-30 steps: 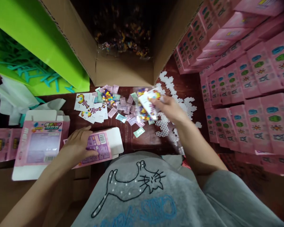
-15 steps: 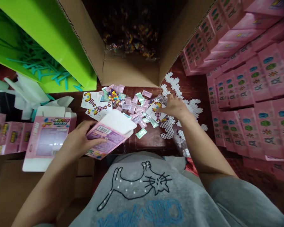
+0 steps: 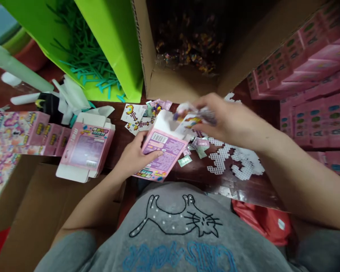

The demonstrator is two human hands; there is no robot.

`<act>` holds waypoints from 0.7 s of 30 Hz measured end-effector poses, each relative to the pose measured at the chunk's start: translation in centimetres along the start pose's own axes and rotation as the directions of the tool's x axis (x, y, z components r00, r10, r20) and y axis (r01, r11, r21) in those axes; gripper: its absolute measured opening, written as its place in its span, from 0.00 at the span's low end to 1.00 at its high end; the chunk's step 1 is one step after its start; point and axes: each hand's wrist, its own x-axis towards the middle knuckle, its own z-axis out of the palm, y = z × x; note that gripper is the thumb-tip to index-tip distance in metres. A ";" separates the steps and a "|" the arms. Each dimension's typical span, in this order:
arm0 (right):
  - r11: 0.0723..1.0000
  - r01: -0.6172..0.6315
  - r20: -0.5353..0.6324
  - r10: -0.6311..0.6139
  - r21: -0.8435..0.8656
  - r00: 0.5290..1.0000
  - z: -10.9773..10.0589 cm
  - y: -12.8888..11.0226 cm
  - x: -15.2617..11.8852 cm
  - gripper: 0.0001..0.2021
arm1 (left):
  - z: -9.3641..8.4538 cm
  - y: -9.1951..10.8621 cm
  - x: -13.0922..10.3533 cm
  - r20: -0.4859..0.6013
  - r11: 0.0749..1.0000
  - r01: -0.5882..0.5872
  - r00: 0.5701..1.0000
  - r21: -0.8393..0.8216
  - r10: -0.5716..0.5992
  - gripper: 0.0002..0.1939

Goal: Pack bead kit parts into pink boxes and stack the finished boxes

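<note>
My left hand [image 3: 138,155] is closed around a pink and purple box [image 3: 166,153], tilted with its white flaps up and its top end open. At that opening my right hand [image 3: 215,117] grips a printed pattern card [image 3: 191,121] together with a clear bag of coloured beads [image 3: 183,111]; motion blurs them somewhat. More pattern cards [image 3: 136,113] lie on the table behind the box. Small pink and green sachets [image 3: 185,161] are scattered around it. White perforated plates [image 3: 243,162] lie below my right forearm.
A cardboard box [image 3: 184,81] with bagged beads stands at the back. Left of it, a green box [image 3: 124,60] contains teal sticks [image 3: 90,64]. Pink boxes [image 3: 320,117] are stacked at right. Another open pink box [image 3: 87,145] lies at left, near patterned boxes [image 3: 19,128].
My right hand has lifted the pattern card and bead bag off the table and brought them to the box opening. The view has shifted left, and the held box is more upright.
</note>
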 end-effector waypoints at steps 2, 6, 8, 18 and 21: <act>0.996 0.084 0.194 -0.079 -0.021 0.978 0.0 -2.1 1.5 0.22 | 1.0 0.0 0.1 -0.008 0.998 -0.039 0.999 -0.056 0.039 0.37; 0.991 0.117 0.463 -0.135 0.068 0.876 -0.7 -3.2 4.2 0.23 | 2.0 -1.1 0.1 0.045 0.978 -0.131 0.989 -0.163 0.140 0.40; 0.991 0.109 0.490 -0.136 0.083 0.861 -1.4 -3.2 5.2 0.26 | 2.1 -1.9 0.0 0.058 0.959 -0.149 0.984 -0.242 0.168 0.41; 0.912 0.393 0.431 -0.405 0.120 0.806 -1.3 -8.4 5.0 0.10 | 2.9 -3.0 0.0 -0.133 0.885 -0.257 0.966 -0.388 0.222 0.37; 0.858 0.512 0.132 -0.513 0.047 0.848 -3.5 -8.6 3.5 0.20 | 1.5 -5.1 -0.8 -0.313 0.896 -0.206 0.946 -0.393 0.081 0.34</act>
